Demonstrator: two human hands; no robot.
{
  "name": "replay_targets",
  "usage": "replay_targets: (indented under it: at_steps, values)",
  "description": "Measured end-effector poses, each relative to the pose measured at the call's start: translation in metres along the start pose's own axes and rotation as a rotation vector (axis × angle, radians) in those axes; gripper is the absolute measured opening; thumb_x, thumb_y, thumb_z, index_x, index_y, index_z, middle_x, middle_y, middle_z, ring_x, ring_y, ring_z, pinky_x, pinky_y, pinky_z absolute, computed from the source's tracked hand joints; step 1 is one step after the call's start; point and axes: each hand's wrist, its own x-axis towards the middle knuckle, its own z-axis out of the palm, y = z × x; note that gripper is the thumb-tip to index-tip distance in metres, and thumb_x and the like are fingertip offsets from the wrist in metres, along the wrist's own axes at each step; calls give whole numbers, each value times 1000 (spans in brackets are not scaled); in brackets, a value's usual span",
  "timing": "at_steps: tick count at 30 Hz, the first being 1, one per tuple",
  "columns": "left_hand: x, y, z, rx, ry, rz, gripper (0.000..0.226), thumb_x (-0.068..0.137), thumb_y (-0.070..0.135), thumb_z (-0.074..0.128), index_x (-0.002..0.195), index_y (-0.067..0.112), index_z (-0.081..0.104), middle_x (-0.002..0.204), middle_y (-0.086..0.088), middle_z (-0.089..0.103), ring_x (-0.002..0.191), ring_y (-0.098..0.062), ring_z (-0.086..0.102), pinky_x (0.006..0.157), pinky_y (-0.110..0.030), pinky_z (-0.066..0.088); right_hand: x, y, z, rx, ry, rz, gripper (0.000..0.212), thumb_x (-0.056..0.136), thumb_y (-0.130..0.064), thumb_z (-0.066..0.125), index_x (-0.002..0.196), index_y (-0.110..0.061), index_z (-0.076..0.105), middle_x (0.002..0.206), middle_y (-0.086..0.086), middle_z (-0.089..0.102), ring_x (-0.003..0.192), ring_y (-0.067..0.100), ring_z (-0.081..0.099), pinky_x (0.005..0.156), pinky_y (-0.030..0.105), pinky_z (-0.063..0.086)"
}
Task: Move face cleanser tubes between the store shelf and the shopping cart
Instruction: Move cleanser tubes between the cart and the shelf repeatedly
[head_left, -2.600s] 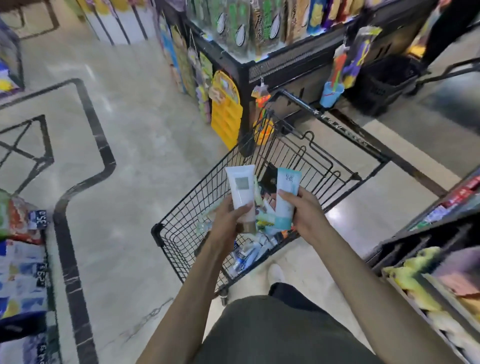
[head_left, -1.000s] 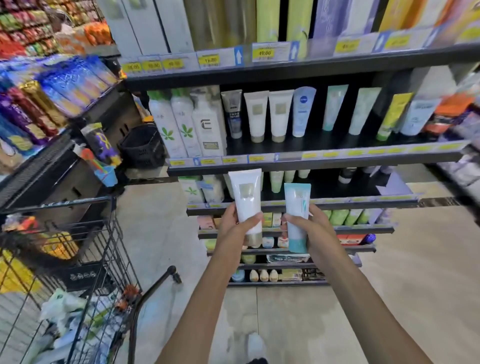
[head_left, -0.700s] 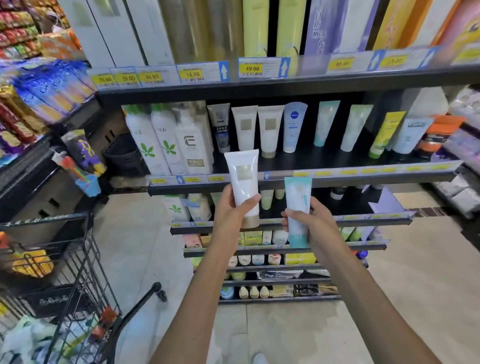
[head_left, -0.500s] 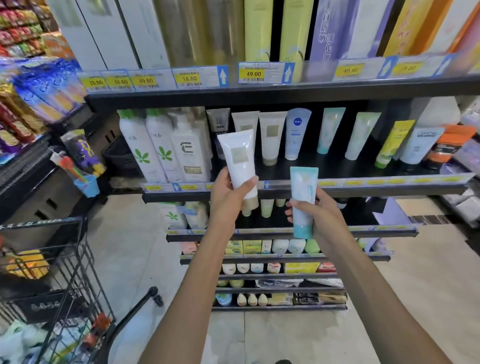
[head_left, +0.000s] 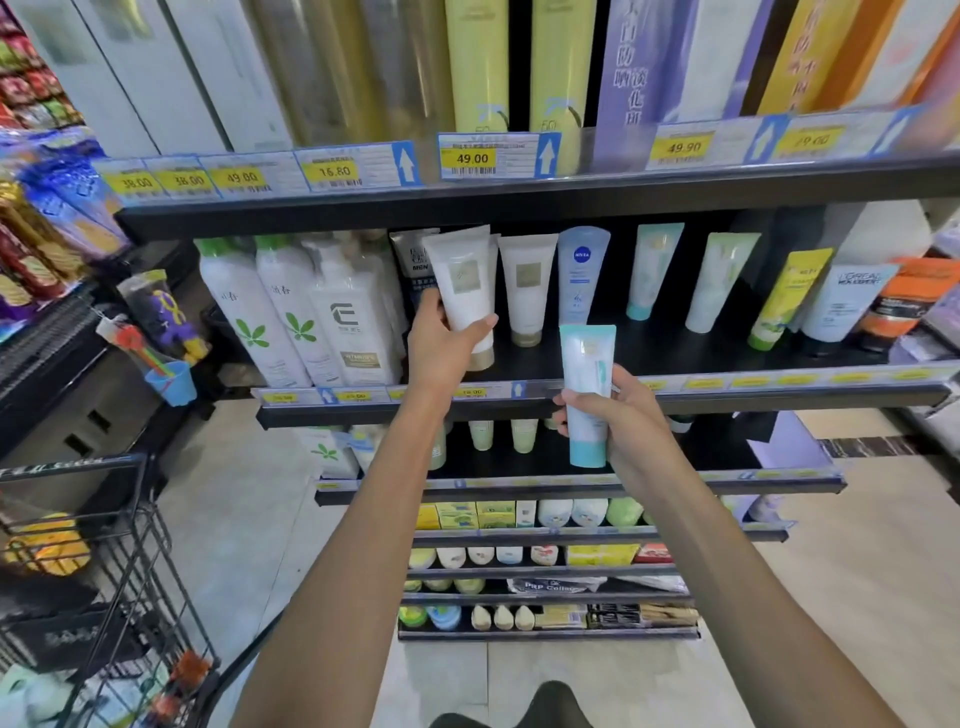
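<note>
Left hand: the left hand (head_left: 441, 345) grasps a white tube (head_left: 464, 291) with a gold cap, the thumb on its front and the fingers behind it.
White tube: it stands cap down, a little tilted, with the cap just over the black shelf (head_left: 675, 358), beside a second white tube (head_left: 527, 286) of the same kind that stands on the shelf.
Right hand: the right hand (head_left: 621, 421) grasps a pale blue tube (head_left: 587, 389) around its lower half.
Blue tube: it is upright, cap down, in front of the shelf edge and lower than the white tube, not touching the shelf.
Shelf: more tubes stand in a row to the right, and white bottles (head_left: 291, 312) with green leaves to the left.
Cart: the shopping cart (head_left: 119, 571) is at the lower left, well apart from both hands.
</note>
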Motion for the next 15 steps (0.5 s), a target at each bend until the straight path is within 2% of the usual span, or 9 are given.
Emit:
replay_targets:
  at_steps: [5, 9, 15]
  values:
    - [8, -6, 4, 153, 8, 5, 50, 78, 15, 87, 116, 26, 56, 117, 6, 67, 106, -12, 64, 96, -40, 56, 8, 3, -5, 2, 10, 6, 41, 90, -2, 73, 127, -14, 60, 103, 16, 75, 87, 26, 72, 89, 46, 60]
    - [7, -18, 5, 240, 10, -2, 51, 76, 16, 88, 117, 20, 58, 120, -2, 68, 108, -19, 65, 96, -44, 57, 13, 5, -6, -8, 34, 20, 44, 89, -4, 75, 129, -16, 60, 107, 16, 75, 89, 26, 74, 88, 44, 61]
    - [8, -20, 3, 293, 11, 14, 50, 77, 17, 87, 114, 23, 54, 122, -2, 67, 111, -20, 64, 95, -42, 56, 18, 8, -9, -1, 61, 31, 48, 89, -6, 76, 132, -18, 59, 112, 14, 74, 93, 26, 75, 90, 45, 61]
